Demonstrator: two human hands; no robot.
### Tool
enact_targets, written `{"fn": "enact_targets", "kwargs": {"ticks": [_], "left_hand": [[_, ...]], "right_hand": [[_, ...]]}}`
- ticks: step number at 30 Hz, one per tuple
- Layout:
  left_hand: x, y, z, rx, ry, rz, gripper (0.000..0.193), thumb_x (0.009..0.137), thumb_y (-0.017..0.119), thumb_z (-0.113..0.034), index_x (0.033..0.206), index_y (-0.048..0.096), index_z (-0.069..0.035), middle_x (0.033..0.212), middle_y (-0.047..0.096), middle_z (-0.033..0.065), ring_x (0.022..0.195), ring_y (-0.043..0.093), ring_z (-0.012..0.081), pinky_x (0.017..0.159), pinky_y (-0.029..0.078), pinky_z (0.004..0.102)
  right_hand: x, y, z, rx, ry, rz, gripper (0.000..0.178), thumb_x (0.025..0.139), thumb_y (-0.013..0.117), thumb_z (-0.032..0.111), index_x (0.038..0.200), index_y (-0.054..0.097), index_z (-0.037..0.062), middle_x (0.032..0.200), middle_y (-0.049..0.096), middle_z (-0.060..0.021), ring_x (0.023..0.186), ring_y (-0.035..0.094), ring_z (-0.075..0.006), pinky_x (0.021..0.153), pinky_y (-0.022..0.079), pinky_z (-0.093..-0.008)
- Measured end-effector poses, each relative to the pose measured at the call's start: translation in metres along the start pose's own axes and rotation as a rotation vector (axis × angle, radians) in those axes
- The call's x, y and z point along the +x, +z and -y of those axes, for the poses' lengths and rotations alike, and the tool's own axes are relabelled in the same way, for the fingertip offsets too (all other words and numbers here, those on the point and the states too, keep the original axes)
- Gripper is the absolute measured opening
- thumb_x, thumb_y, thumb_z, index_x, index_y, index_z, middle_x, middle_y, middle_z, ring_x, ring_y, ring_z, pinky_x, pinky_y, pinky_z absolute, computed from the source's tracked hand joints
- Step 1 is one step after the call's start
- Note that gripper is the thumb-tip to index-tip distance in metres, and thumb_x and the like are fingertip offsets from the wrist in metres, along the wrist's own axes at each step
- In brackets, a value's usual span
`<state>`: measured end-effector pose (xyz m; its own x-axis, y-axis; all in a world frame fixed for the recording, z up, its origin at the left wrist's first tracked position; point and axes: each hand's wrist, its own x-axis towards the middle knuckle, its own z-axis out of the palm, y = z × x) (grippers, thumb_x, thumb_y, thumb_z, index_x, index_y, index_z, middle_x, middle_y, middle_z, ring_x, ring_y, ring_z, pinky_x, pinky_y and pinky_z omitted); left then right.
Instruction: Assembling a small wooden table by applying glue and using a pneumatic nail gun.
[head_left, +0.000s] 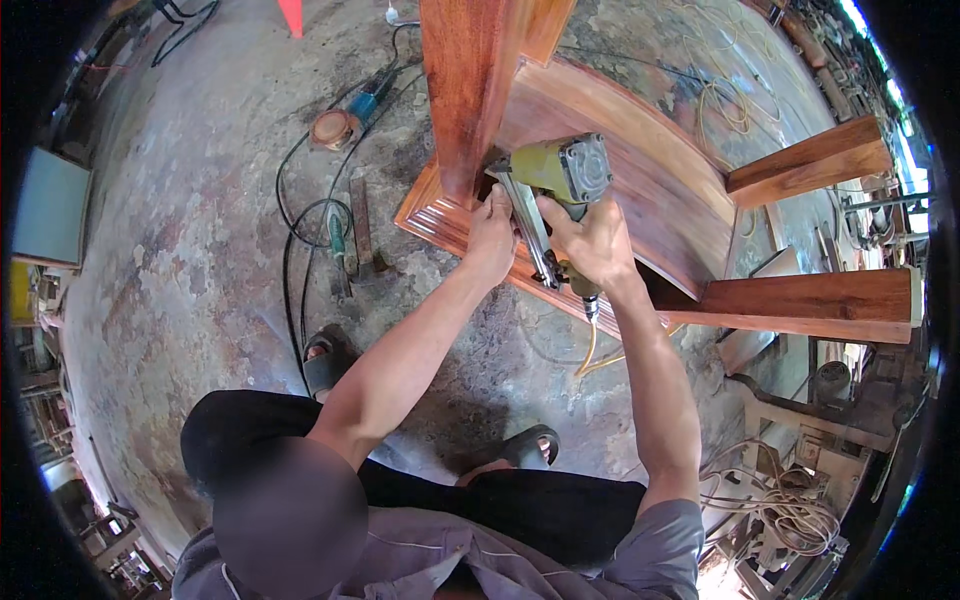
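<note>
A nail gun [548, 172] with a yellow-green head and a slanted metal magazine is gripped in my right hand [598, 242], its nose near the inner corner of an upturned wooden table [620, 165]. A yellow hose runs from the handle's lower end. My left hand [490, 240] is closed beside the nose, by the foot of the reddish-brown leg [462, 95] and the moulded edge [425, 205]. Its fingertips are partly hidden, so what they pinch is unclear.
Two more table legs [812, 162] jut to the right. On the concrete floor to the left lie an angle grinder [338, 128], a teal-handled power tool [336, 232], black cords and a hammer [364, 235]. Coiled hose [790, 515] lies at the lower right.
</note>
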<state>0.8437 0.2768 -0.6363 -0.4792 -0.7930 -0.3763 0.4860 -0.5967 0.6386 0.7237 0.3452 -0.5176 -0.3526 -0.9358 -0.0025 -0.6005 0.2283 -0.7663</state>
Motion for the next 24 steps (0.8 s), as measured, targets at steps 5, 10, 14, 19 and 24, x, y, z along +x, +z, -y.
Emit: {"fn": "enact_targets", "kwargs": {"ticks": [5, 10, 14, 19, 24], "left_hand": [[0.001, -0.004, 0.001, 0.054, 0.007, 0.028, 0.04, 0.113, 0.038, -0.045, 0.127, 0.058, -0.014, 0.107, 0.065, -0.0003, 0.091, 0.061, 0.014, 0.08, 0.052, 0.0336], [0.003, -0.003, 0.004, 0.043, 0.035, -0.014, 0.039, 0.113, 0.038, -0.043, 0.124, 0.059, -0.011, 0.106, 0.064, 0.0003, 0.092, 0.06, 0.0138, 0.081, 0.052, 0.0333], [0.004, -0.005, 0.006, 0.055, 0.044, -0.004, 0.041, 0.113, 0.038, -0.043, 0.125, 0.058, -0.01, 0.107, 0.065, 0.0016, 0.094, 0.061, 0.0142, 0.083, 0.053, 0.0332], [0.005, -0.005, 0.005, 0.075, 0.047, 0.001, 0.042, 0.113, 0.038, -0.044, 0.126, 0.058, -0.008, 0.109, 0.065, 0.003, 0.095, 0.061, 0.0144, 0.085, 0.053, 0.0329], [-0.005, 0.007, -0.002, 0.129, 0.054, -0.053, 0.044, 0.112, 0.039, -0.046, 0.122, 0.06, -0.008, 0.1, 0.065, 0.0015, 0.086, 0.062, 0.0132, 0.075, 0.054, 0.0313]], "right_hand": [[-0.002, -0.003, 0.004, 0.027, -0.043, 0.001, 0.026, 0.095, 0.072, 0.023, 0.101, 0.072, -0.0027, 0.068, 0.069, -0.0094, 0.061, 0.064, -0.0125, 0.058, 0.052, -0.0357], [-0.002, -0.002, 0.004, 0.054, -0.071, -0.006, 0.024, 0.095, 0.072, 0.02, 0.102, 0.071, -0.0029, 0.071, 0.07, -0.0089, 0.063, 0.064, -0.0128, 0.06, 0.052, -0.0351], [-0.001, -0.002, 0.0, 0.061, -0.077, -0.001, 0.024, 0.095, 0.072, 0.019, 0.104, 0.072, -0.0031, 0.075, 0.072, -0.01, 0.065, 0.065, -0.0128, 0.061, 0.053, -0.0348], [-0.002, 0.002, -0.003, 0.092, -0.12, -0.018, 0.026, 0.095, 0.071, 0.021, 0.106, 0.072, -0.0033, 0.078, 0.073, -0.0107, 0.066, 0.065, -0.0129, 0.062, 0.053, -0.0351], [-0.002, -0.001, 0.003, 0.098, -0.059, -0.038, 0.029, 0.096, 0.071, 0.025, 0.103, 0.073, -0.0039, 0.075, 0.073, -0.0098, 0.063, 0.064, -0.0127, 0.06, 0.053, -0.0354]]}}
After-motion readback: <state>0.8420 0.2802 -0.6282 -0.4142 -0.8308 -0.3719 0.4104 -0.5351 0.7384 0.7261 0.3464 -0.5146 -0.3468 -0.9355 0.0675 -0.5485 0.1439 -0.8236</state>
